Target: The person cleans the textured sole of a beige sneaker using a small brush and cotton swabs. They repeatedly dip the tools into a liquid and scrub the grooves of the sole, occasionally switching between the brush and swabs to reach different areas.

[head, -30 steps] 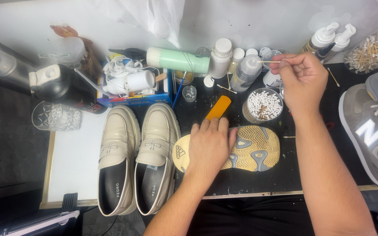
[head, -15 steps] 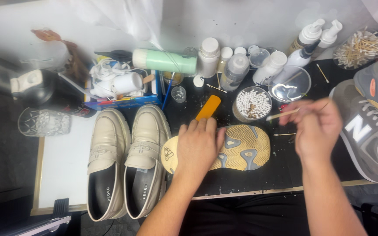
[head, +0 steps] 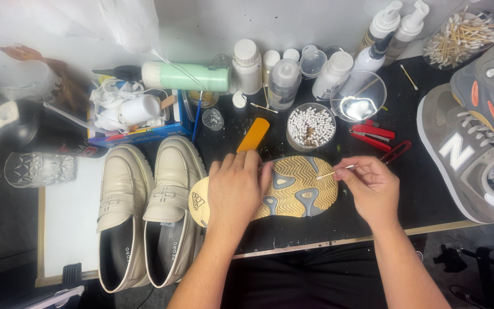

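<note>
2 hands work an upturned yellow shoe sole point(head: 298, 186): left hand point(head: 234, 191) presses flat, open, on it; right hand point(head: 373, 186) pinches a cotton swab point(head: 334, 172) touching the tread.

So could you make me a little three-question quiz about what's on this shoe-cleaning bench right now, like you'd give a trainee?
1. True or false: the left hand presses flat on the upturned yellow shoe sole.
2. What does the right hand hold? A) a brush B) a cotton swab C) scissors
3. Fill in: the pair of cream loafers lies to the ____ of the sole as the picture shows it.

Key:
1. True.
2. B; its tip touches the sole's edge.
3. Left.
</note>
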